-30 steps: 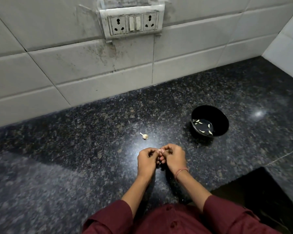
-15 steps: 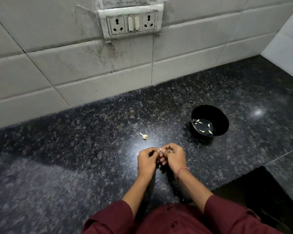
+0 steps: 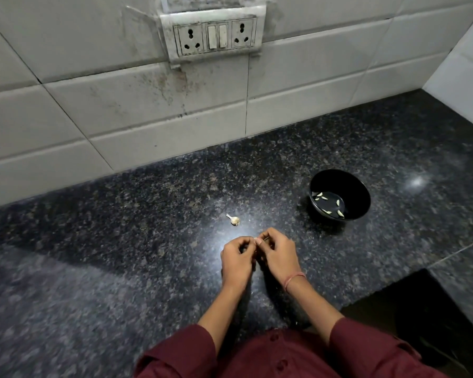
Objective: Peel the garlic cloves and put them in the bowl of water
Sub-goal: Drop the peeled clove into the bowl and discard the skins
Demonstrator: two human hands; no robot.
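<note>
Left hand [image 3: 236, 259]: fingers curled, pinching the garlic clove [image 3: 257, 240] at its fingertips.
Right hand [image 3: 278, 255]: fingers curled, pinching the same clove from the opposite side.
Garlic remnant [image 3: 234, 220]: on the counter [image 3: 120, 255], just beyond the left hand.
Bowl [image 3: 359, 190]: apart, beyond and right of the hands; peeled cloves [image 3: 319, 195] lie in its water.

Home kitchen: dark speckled granite desk [image 3: 120, 255] against a stained white tile wall [image 3: 93, 110], socket-and-switch panel [image 3: 215, 36] above, black bowl [image 3: 347, 184] of water with peeled garlic cloves [image 3: 325, 198].
</note>
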